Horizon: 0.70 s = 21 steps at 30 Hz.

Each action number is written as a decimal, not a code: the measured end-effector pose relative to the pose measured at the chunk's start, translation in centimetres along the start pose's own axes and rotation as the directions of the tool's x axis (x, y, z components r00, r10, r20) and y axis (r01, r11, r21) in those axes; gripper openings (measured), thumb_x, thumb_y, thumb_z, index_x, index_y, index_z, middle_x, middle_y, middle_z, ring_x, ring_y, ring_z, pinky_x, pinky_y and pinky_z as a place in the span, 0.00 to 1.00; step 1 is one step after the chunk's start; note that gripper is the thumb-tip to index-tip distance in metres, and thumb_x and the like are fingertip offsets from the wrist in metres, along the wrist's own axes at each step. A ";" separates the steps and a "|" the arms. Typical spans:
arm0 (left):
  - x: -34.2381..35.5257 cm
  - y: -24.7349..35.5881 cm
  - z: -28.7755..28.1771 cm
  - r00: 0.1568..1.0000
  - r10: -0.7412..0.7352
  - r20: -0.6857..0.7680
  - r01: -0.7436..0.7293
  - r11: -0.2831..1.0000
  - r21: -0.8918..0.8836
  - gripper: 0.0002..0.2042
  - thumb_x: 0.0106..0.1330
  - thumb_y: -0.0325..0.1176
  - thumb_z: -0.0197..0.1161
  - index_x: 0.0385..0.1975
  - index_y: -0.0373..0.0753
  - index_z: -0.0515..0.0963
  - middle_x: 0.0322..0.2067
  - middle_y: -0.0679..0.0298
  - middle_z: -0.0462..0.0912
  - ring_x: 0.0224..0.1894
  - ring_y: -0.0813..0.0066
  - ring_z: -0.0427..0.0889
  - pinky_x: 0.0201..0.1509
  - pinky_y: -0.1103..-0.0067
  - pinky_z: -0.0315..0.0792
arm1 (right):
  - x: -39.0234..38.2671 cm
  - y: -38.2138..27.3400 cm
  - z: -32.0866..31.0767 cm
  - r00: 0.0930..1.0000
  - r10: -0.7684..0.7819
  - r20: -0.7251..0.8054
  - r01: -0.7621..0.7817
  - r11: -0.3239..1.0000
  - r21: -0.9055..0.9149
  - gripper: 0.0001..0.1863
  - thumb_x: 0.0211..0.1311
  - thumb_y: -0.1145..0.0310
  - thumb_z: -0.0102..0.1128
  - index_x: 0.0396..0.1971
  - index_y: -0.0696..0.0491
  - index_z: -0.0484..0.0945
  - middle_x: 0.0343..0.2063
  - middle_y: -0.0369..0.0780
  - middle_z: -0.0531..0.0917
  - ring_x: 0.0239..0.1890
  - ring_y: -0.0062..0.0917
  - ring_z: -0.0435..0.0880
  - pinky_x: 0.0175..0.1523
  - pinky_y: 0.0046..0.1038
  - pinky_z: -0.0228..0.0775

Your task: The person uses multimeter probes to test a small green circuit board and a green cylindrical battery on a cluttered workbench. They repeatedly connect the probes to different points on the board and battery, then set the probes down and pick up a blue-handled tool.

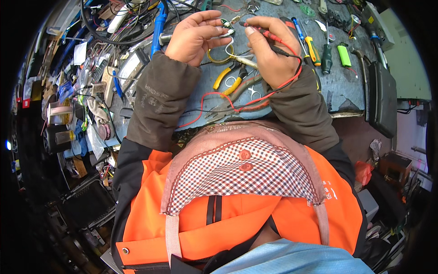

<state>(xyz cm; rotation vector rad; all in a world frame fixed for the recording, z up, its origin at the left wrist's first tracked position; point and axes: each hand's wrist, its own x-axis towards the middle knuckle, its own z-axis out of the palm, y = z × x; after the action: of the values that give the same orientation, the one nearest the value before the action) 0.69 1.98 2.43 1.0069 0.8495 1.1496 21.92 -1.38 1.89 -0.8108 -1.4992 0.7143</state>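
A small wired part [226,23] was pinched by the left hand [194,39]; red and black test leads [273,37] were held nearby by the right hand [277,57]. Probing seemed under way, completion not shown.

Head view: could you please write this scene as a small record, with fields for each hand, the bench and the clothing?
Left hand: thumb and fingers pinch a small part with a white wire
Right hand: holds a red lead and a black lead
Hands: apart, above the bench
Bench: blue surface
Tools below the hands: yellow-handled tool, red-handled pliers
To the right: yellow-handled screwdriver, green-handled screwdriver, black case
Clothing: orange jacket, checked apron
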 end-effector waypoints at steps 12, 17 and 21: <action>0.6 -1.2 0.1 1.000 0.002 -0.016 0.001 0.988 0.157 0.14 0.71 0.25 0.64 0.54 0.31 0.78 0.44 0.61 0.84 0.44 0.74 0.86 0.47 0.75 0.85 | -0.5 0.5 -0.2 0.980 0.180 -0.082 -0.180 0.984 0.011 0.08 0.61 0.78 0.64 0.40 0.58 0.83 0.34 0.41 0.82 0.36 0.28 0.81 0.42 0.27 0.73; 0.5 -1.2 0.1 0.999 -0.028 -0.018 0.029 0.999 0.037 0.15 0.69 0.26 0.66 0.53 0.31 0.78 0.43 0.61 0.84 0.45 0.73 0.85 0.47 0.74 0.85 | -0.5 0.6 -0.1 0.975 0.215 -0.061 -0.216 0.976 -0.005 0.09 0.63 0.78 0.63 0.42 0.58 0.83 0.36 0.42 0.84 0.37 0.28 0.84 0.43 0.27 0.75; 0.0 -0.8 0.3 1.000 0.017 0.010 -0.018 1.000 0.019 0.19 0.67 0.23 0.65 0.58 0.30 0.74 0.46 0.59 0.82 0.46 0.72 0.85 0.47 0.73 0.86 | -0.2 -0.4 0.7 0.969 0.247 -0.024 -0.245 0.968 0.056 0.10 0.68 0.77 0.61 0.47 0.58 0.82 0.38 0.44 0.87 0.38 0.28 0.88 0.42 0.25 0.77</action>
<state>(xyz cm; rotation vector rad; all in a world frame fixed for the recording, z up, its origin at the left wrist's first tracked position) 1.17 1.83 1.76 1.0368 0.8468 1.1522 21.20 -1.76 2.02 -0.9742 -1.3599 0.9178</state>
